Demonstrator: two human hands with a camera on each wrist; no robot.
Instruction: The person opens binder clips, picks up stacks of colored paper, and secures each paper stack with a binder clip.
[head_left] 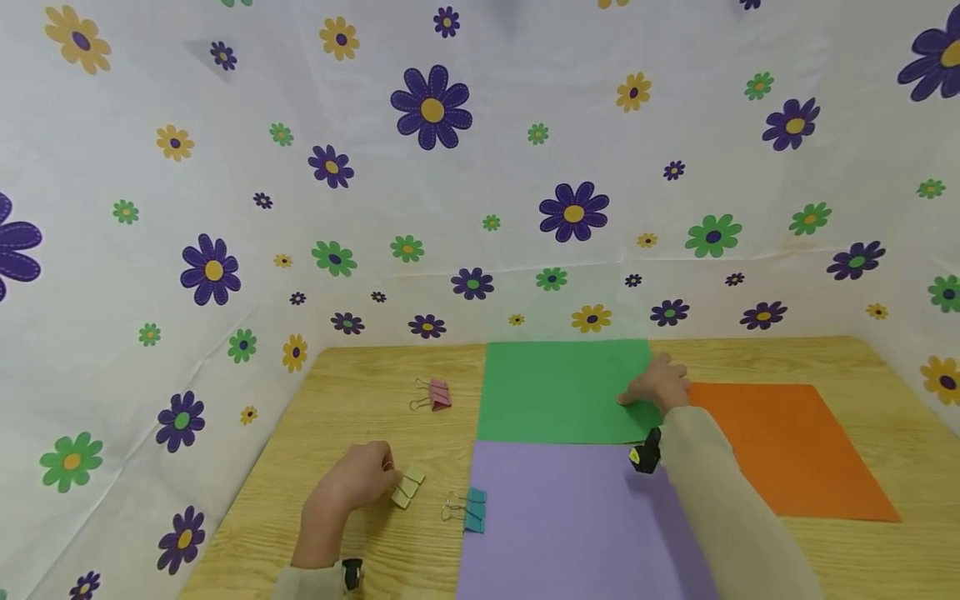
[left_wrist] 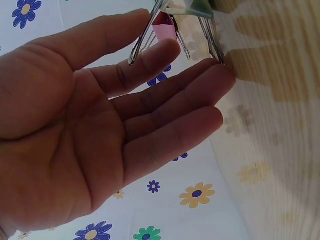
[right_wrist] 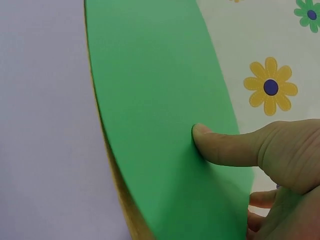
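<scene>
At the left, my left hand (head_left: 352,482) pinches a wire handle of a yellow binder clip (head_left: 408,487) low over the wood. The left wrist view shows the thumb and forefinger at the wire, the other fingers loosely extended, and the clip's body (left_wrist: 199,8) cut off at the top. My right hand (head_left: 660,385) grips the right side of a green sheet (head_left: 558,392). Its thumb (right_wrist: 225,148) lies on top of the sheet, while the other fingers reach behind the edge, partly hidden.
A purple sheet (head_left: 570,525) lies in front of the green one, with a teal binder clip (head_left: 476,510) at its left edge. An orange sheet (head_left: 787,450) lies at right. Farther back sits a pink binder clip (head_left: 439,394). Flowered cloth (head_left: 510,167) surrounds the wooden table (head_left: 390,375).
</scene>
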